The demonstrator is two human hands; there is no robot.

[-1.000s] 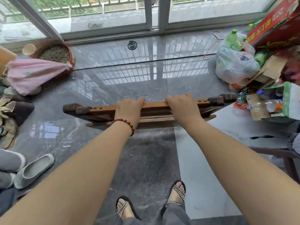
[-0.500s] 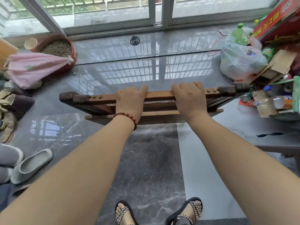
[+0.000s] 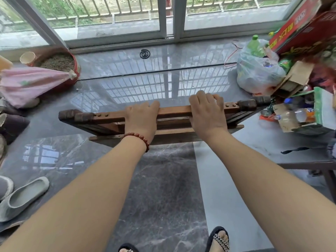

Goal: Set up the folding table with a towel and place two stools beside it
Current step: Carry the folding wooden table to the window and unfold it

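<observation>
Holding one folded wooden table (image 3: 173, 111) by the upper rail, edge-up over the grey marble floor (image 3: 163, 179), in front of the glass sliding doors (image 3: 118, 20); contact with the floor impossible to tell. Two grips on this rail: left grip (image 3: 141, 118) curled over it, with one red bead bracelet (image 3: 140, 138) at the wrist; right grip (image 3: 207, 111) near, curled over it the same way. Below, two feet in black sandals (image 3: 219, 239). At left, one red basin (image 3: 77, 67) filled with brown grains, one paper cup (image 3: 27, 58) just beside, one pink cloth bundle (image 3: 31, 82) lying against the front. One black spiral coil (image 3: 145, 54) near the doors. At right, one clear plastic bag (image 3: 254, 77) holding one green bottle (image 3: 254, 44) among other things too blurred to name. On the bench (image 3: 272, 142), one green box (image 3: 323, 110) with plastic bottles, number unclear.
</observation>
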